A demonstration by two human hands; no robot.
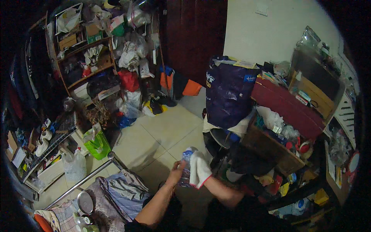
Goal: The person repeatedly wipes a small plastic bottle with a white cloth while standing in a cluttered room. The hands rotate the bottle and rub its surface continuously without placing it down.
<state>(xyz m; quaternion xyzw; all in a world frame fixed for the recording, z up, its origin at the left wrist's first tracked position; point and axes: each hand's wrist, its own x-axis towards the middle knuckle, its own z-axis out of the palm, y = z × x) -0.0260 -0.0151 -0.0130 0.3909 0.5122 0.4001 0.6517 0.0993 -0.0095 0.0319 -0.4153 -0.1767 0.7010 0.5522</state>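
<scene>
A clear plastic bottle (185,181) with a bluish upper part is held upright before me, above the tiled floor. My left hand (175,172) is bare and grips the bottle from its left side, slightly blurred. On my right hand (199,169) is a white knit glove with a red-edged cuff. It wraps the bottle's upper right side and covers part of it. The gloved fingers cannot be told apart.
A bed with a metal rail (84,177) and crumpled bedding lies at left, bearing a round tin (85,202). A green bag (97,143) stands beyond. At right are a large dark blue sack (229,95) and a cluttered wooden drawer (272,150). Loaded shelves (89,74) line the back.
</scene>
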